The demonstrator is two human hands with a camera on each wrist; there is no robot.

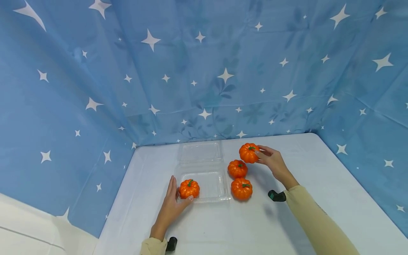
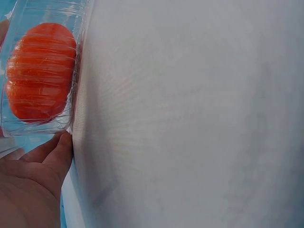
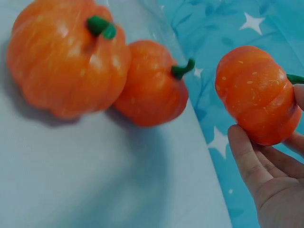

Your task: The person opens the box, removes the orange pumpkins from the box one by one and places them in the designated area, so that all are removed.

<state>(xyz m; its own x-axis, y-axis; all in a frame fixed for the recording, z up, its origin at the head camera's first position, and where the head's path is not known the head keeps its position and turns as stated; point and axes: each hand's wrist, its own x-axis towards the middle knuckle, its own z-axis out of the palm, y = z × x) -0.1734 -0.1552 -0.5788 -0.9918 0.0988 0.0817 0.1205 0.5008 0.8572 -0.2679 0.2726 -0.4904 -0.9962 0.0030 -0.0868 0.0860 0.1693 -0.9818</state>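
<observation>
My right hand (image 1: 273, 162) holds a small orange toy pumpkin (image 1: 249, 153) with a green stem, raised over the back right of the table. In the right wrist view, fingertips and thumb grip that pumpkin (image 3: 259, 95) at its side. Two more pumpkins stand just below it on the table, one behind (image 1: 237, 169) and one in front (image 1: 241, 189). A clear plastic clamshell box (image 1: 211, 186) lies unfolded, with one pumpkin (image 1: 189, 188) in its left end. Around the box's near left corner rests my left hand (image 1: 172, 209), fingers extended along the side and thumb along the front.
The box's clear lid (image 1: 200, 152) lies flat behind its base. A white-covered table (image 1: 216, 230) carries everything. Blue curtains (image 1: 204, 71) with white stars enclose the back and both sides. Dark wrist devices (image 1: 276, 196) stick out by both cuffs.
</observation>
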